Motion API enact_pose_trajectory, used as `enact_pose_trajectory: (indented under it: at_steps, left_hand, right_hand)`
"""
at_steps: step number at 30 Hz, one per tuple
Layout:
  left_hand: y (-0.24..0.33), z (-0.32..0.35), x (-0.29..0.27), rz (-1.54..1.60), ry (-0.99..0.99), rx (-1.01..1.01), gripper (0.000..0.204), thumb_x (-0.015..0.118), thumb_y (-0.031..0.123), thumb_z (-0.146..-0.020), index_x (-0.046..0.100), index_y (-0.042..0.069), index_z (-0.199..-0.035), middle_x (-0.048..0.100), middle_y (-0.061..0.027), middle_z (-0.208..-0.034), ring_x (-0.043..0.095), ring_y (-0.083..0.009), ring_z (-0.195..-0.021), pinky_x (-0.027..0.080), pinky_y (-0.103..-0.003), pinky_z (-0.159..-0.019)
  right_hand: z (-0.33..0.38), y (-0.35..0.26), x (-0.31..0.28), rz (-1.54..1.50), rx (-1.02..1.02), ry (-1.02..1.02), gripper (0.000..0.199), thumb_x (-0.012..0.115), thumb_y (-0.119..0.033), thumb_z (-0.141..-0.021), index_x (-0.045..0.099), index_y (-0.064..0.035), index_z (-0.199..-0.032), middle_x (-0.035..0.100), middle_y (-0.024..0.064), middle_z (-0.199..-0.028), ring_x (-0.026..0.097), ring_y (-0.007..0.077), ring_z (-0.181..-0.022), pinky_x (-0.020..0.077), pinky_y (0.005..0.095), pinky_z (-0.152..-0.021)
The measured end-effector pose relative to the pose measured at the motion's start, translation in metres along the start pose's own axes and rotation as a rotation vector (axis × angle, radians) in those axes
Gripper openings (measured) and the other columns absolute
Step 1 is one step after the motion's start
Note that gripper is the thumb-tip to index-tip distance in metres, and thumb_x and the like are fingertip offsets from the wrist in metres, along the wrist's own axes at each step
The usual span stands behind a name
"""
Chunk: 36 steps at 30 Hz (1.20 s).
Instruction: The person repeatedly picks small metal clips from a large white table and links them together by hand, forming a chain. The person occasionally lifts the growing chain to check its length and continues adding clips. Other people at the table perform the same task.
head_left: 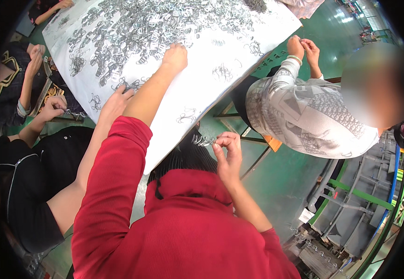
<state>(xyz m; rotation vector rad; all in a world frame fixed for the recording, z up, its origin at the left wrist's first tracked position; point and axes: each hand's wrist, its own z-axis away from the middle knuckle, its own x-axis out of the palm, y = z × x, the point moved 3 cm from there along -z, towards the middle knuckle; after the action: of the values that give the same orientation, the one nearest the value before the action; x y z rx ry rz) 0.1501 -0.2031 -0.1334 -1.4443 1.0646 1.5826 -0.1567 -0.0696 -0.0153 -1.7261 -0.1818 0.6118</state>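
Two hands are busy at different heights. The left hand [175, 56], at the end of a red sleeve, lies knuckles-up on the heap of small metal clips [155, 23], fingers curled down into it; whether it has actually closed on any clips I cannot tell from here. The right hand [227, 149] is held back close to the body, just off the table's edge, thumb and fingertips pinched shut on a short row of clips [202, 139] that sticks out to its left like a comb.

By the look of it, the step in hand is fetching loose clips from the heap to join the row. The next move would call for a clean pick from a tangled pile and careful lining-up with the row.

The white sheet [239, 60] over the table is strewn with clips, thick at the far end, sparse near the edge. Just beside the red arm, a co-worker's bare hand [113, 103] also rests on the sheet. Across the corner sits another person in a patterned grey top [304, 111], both hands raised together, over the green floor [276, 176].
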Motion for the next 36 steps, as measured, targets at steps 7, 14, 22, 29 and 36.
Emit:
enact_pose_trajectory:
  at_steps: [7,14,22,29,36]
  left_hand:
    - [0.002,-0.007,0.021,-0.095,0.1,0.018,0.036,0.057,0.023,-0.083,0.058,-0.006,-0.104,0.057,-0.0179,-0.11,0.054,-0.0366,-0.104,0.053,-0.041,-0.08]
    - [-0.011,0.009,-0.011,0.344,0.072,-0.211,0.016,0.059,0.016,-0.081,0.067,0.007,-0.092,0.067,-0.0156,-0.084,0.067,-0.027,-0.081,0.051,-0.041,-0.07]
    - [0.077,0.204,-0.087,1.512,-0.212,-0.207,0.013,0.066,0.008,-0.083,0.066,0.0,-0.093,0.065,-0.0024,-0.081,0.059,-0.0063,-0.073,0.047,-0.02,-0.065]
    - [0.09,0.256,-0.099,1.575,-0.172,-0.234,0.01,0.065,0.005,-0.083,0.065,-0.001,-0.091,0.066,-0.0048,-0.082,0.061,-0.0075,-0.073,0.048,-0.021,-0.066]
    - [0.084,0.265,-0.098,1.562,-0.083,-0.155,0.008,0.064,0.002,-0.084,0.064,-0.001,-0.091,0.065,-0.0041,-0.087,0.06,-0.0079,-0.078,0.048,-0.021,-0.07]
  right_hand:
    - [0.011,-0.013,0.002,0.013,0.012,-0.014,0.008,0.063,-0.005,-0.082,0.058,-0.0017,-0.088,0.051,0.0102,-0.097,0.051,0.0182,-0.085,0.0444,0.0273,-0.073]
    - [0.009,-0.007,0.003,0.054,-0.025,-0.041,0.007,0.063,-0.005,-0.082,0.059,-0.0019,-0.088,0.052,0.0101,-0.096,0.051,0.0188,-0.086,0.0435,0.0271,-0.072]
    - [0.017,0.0,0.002,-0.033,0.054,0.044,0.007,0.063,-0.003,-0.082,0.06,-0.0019,-0.089,0.05,0.0092,-0.099,0.05,0.017,-0.086,0.0427,0.0263,-0.072]
    - [0.021,0.005,0.007,-0.015,0.058,0.107,0.009,0.065,-0.005,-0.081,0.061,-0.0037,-0.088,0.051,0.0081,-0.097,0.049,0.0176,-0.087,0.042,0.0273,-0.073]
    - [0.02,0.01,0.012,0.107,-0.066,0.047,0.01,0.065,-0.004,-0.079,0.06,-0.0046,-0.088,0.052,0.009,-0.099,0.051,0.0212,-0.095,0.043,0.0301,-0.077]
